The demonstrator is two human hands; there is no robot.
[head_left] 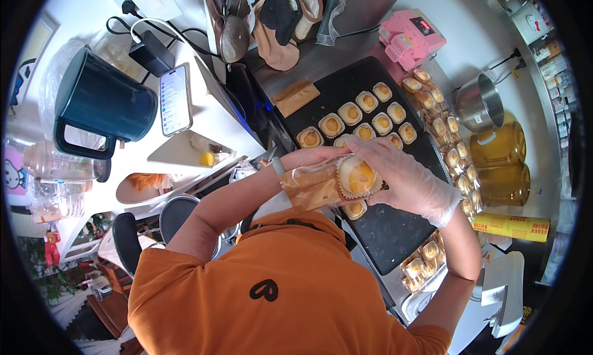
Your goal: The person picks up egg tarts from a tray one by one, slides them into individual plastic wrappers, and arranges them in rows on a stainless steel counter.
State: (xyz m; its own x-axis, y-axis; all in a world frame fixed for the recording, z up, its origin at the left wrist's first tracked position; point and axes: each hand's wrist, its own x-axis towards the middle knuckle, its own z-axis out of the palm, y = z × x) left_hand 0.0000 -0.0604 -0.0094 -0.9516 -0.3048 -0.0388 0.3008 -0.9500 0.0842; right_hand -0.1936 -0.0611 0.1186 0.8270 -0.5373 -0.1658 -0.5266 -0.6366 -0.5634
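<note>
The pastry (357, 174) is held between the half-curled thumb and fingers of the gloved right hand (404, 177), at the bag's (307, 189) right end; the left hand (314, 155) is largely hidden, its grip uncertain.

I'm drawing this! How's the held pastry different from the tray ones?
The held pastry is raised by the right hand, with a part-brown bag; the tray pastries sit unbagged on the black tray.
The held pastry looks bigger, probably being nearer the camera; the tray pastries look smaller.
Both have yellow centres and ruffled paper cups.
</note>
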